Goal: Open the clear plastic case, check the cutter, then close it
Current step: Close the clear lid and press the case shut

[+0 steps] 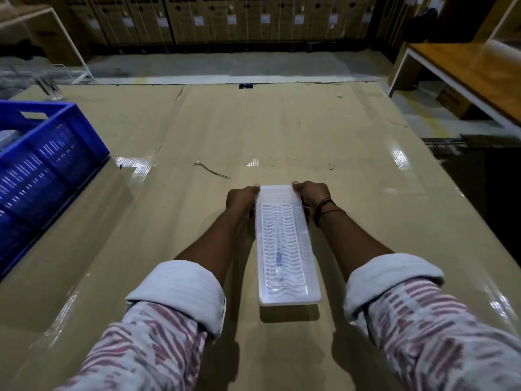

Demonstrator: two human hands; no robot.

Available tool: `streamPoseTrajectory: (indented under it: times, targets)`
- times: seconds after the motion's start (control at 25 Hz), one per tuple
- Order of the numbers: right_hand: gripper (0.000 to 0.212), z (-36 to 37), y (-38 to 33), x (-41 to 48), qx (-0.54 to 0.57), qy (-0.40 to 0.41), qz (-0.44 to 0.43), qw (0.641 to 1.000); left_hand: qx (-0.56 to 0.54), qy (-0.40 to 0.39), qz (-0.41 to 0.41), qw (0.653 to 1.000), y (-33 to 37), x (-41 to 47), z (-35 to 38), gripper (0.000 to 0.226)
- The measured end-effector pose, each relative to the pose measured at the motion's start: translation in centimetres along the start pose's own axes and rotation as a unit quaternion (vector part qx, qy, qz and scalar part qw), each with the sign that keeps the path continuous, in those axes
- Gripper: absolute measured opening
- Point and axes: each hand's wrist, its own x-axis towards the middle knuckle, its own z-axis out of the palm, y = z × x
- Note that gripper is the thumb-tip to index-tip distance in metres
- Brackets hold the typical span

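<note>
A long clear plastic case [293, 289] lies lengthwise on the cardboard-covered table, its lid down. Through the ribbed lid a thin cutter [278, 249] shows faintly along the middle. My left hand [241, 200] grips the case's far left corner, fingertips on the top edge. My right hand [314, 197], with dark bands at the wrist, grips the far right corner the same way. The near end of the case rests on the table between my forearms.
A blue slotted crate [42, 159] stands at the left edge of the table [352, 170]. A loose thin strand [211, 170] lies beyond the case. A wooden bench [465, 69] is at the right, stacked cartons [239, 18] along the far wall.
</note>
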Motion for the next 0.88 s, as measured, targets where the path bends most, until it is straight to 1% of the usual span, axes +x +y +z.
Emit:
streamPoseTrajectory:
  times: [0.04,0.08,0.16,0.2,0.28,0.32,0.4,0.52,0.64,0.76,0.88]
  targets:
    - [0.032,0.0,0.2,0.0,0.006,0.004,-0.003,1.000,0.006,0.002,0.006,1.000,-0.1,-0.1,-0.1,0.040]
    - [0.031,-0.2,0.2,-0.5,-0.005,0.005,-0.013,1.000,0.015,0.003,0.017,1.000,0.0,-0.5,-0.1,0.038]
    - [0.031,-0.5,0.5,-1.7,-0.061,0.005,-0.054,0.997,0.044,0.006,0.051,0.998,-0.2,-1.7,-0.4,0.034]
    - [0.031,-0.7,0.8,-2.5,-0.096,0.004,-0.083,0.992,0.069,0.009,0.070,0.995,-0.4,-2.4,-0.7,0.036]
    - [0.017,-1.5,1.7,-4.8,-0.141,0.001,-0.132,0.981,0.119,0.009,0.104,0.987,-1.7,-4.0,-1.7,0.043]
    - [0.020,-2.1,2.2,-6.1,-0.163,-0.002,-0.150,0.975,0.133,0.008,0.118,0.984,-2.7,-4.8,-2.3,0.044]
    - [0.032,-3.1,3.4,-8.5,-0.203,-0.009,-0.175,0.963,0.139,0.009,0.131,0.982,-4.5,-6.6,-3.4,0.040]
    - [0.033,-3.9,5.2,-10.6,-0.253,-0.004,-0.211,0.944,0.151,0.016,0.167,0.974,-6.1,-8.7,-3.8,0.032]
    - [0.035,-3.1,6.2,-11.4,-0.248,0.021,-0.228,0.941,0.166,0.025,0.212,0.963,-6.1,-9.6,-3.6,0.027]
    - [0.039,-2.3,7.0,-11.8,-0.243,0.037,-0.235,0.940,0.172,0.037,0.219,0.960,-5.8,-10.0,-3.2,0.025]
    - [0.040,-1.5,7.4,-11.9,-0.274,0.045,-0.219,0.935,0.196,0.072,0.213,0.954,-5.9,-11.0,-2.6,0.024]
